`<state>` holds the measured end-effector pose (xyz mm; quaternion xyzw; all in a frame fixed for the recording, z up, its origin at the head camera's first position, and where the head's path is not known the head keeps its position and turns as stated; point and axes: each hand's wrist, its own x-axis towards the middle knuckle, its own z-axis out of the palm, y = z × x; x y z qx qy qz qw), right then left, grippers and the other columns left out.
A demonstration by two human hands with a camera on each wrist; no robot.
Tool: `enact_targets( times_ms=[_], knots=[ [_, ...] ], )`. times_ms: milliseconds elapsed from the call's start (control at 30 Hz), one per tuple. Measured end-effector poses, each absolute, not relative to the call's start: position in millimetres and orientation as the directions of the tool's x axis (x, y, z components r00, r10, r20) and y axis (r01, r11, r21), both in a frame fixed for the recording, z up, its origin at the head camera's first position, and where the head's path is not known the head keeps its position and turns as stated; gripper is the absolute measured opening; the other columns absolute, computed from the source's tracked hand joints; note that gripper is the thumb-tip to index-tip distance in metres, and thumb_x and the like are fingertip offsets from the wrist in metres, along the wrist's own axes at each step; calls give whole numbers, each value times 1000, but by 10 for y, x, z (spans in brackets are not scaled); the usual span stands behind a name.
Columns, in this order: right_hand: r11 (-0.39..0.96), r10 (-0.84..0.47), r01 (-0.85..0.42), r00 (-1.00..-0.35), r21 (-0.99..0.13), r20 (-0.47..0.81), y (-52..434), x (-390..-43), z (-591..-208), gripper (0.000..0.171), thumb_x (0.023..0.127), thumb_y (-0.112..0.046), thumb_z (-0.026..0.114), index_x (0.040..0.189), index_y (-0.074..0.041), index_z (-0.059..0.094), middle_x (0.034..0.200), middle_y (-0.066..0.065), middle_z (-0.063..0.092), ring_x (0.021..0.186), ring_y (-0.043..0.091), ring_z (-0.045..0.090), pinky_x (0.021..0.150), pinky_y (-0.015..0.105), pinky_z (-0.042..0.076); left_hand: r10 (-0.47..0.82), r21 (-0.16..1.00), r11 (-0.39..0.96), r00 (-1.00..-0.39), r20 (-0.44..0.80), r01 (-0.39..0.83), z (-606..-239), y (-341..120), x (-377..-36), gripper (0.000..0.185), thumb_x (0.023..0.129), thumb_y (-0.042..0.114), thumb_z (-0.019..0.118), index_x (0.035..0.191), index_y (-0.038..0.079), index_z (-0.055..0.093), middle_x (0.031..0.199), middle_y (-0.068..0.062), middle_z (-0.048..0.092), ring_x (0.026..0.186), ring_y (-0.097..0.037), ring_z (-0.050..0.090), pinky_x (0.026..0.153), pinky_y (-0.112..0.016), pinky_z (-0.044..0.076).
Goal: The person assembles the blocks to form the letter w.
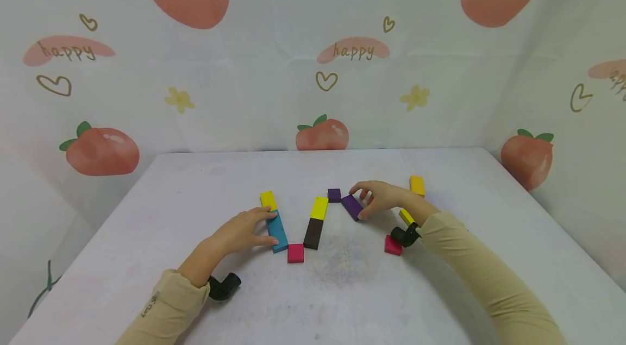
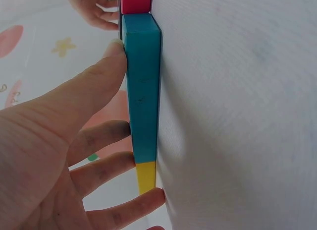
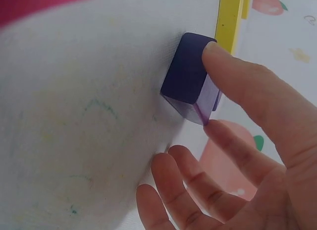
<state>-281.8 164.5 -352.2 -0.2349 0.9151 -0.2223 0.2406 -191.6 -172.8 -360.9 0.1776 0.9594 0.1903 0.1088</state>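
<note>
On the left, my left hand [image 1: 244,231] lays its thumb and fairly straight fingers along a blue block [image 1: 277,231] and the yellow block [image 1: 268,200] at its far end. In the left wrist view, the thumb tip touches the blue block [image 2: 142,91] near its end beside a red block [image 2: 136,2]. My right hand [image 1: 383,196] pinches a long purple block [image 1: 351,207] between thumb and index finger, one at each end. The other right fingers are bent and off the block. A small purple block [image 1: 334,195] lies just left of it.
Between the hands, a yellow block [image 1: 320,208] and a dark brown block [image 1: 313,233] form a slanted line, with a red square block [image 1: 295,253] at its foot. Near the right forearm lie another red block [image 1: 393,245], a thin yellow block [image 1: 407,217] and an orange-yellow block [image 1: 417,186].
</note>
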Motion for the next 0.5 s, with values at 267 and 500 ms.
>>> enact_targets(
  times_ms=[267,500],
  knots=[
    [768,-546,-332,-787,-548,-289,1747,-2780,-3482,61,79,-26,73,132,-12,47,123,17,55,105,27,58,91,41,51,377,416,863,-914,-151,288,-3594,-1717,-1909,67,79,36,72,133,5,50,141,-20,45,130,-40,41,105,-54,38],
    [711,-605,-407,-770,-574,-203,2016,-2677,-3353,51,82,-21,71,126,-5,52,118,20,59,104,32,58,91,44,51,374,413,866,-914,-155,284,-3599,-1722,-1916,67,79,37,72,134,5,50,141,-21,45,130,-40,41,105,-55,38]
  ],
)
